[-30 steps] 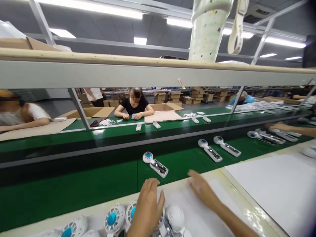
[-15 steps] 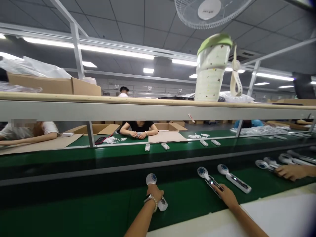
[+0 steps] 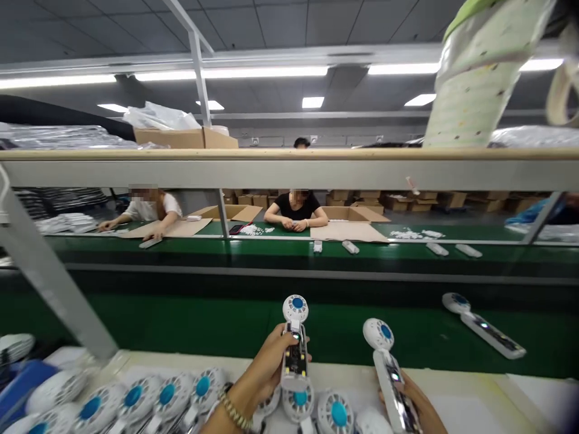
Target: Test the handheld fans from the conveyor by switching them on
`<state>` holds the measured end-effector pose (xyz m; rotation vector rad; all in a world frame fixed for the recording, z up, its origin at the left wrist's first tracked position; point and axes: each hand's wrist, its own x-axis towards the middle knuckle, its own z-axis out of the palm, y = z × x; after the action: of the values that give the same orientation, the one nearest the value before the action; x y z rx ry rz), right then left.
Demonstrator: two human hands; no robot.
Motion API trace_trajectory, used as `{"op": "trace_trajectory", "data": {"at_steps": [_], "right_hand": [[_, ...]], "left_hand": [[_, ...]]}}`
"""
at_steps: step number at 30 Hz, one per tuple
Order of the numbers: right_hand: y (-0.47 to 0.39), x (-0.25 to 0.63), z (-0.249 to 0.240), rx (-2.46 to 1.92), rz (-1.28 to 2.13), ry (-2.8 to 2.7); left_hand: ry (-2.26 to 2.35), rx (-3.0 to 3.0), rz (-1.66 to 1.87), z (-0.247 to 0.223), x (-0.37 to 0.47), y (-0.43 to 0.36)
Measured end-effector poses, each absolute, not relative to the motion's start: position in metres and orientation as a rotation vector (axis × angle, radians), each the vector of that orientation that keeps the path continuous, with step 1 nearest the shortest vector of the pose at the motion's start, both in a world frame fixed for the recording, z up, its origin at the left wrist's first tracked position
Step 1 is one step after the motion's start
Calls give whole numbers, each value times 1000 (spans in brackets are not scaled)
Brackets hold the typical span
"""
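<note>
Green conveyor belt (image 3: 181, 319), patterned cup (image 3: 474, 90) on overhead shelf (image 3: 271, 172), cardboard boxes (image 3: 181, 137), seated workers (image 3: 296, 208).

Two bare forearms enter from the bottom edge of the frame, without sleeves or gloves. The left hand (image 3: 266, 367) sits at bottom centre. Its wrist carries a bracelet (image 3: 234, 410) of small, rounded, pale golden beads strung in a single row around the wrist. The right hand (image 3: 414, 401) sits at lower right, only partly visible; no ring, watch or band shows on it. Fingernails cannot be made out.
</note>
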<state>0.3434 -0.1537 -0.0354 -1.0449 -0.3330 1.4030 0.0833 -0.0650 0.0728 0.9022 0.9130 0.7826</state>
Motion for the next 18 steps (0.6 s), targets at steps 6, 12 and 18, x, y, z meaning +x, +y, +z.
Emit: {"op": "trace_trajectory", "data": {"at_steps": [6, 12, 18], "right_hand": [[-161, 333, -31, -1010, 1477, -304], [-159, 334, -33, -1084, 1419, -276], [-158, 329, -29, -1211, 1307, -361]], "left_hand": [[993, 782, 920, 55, 23, -122], [973, 756, 1058, 37, 14, -141], [1076, 736, 1071, 41, 18, -150]]}}
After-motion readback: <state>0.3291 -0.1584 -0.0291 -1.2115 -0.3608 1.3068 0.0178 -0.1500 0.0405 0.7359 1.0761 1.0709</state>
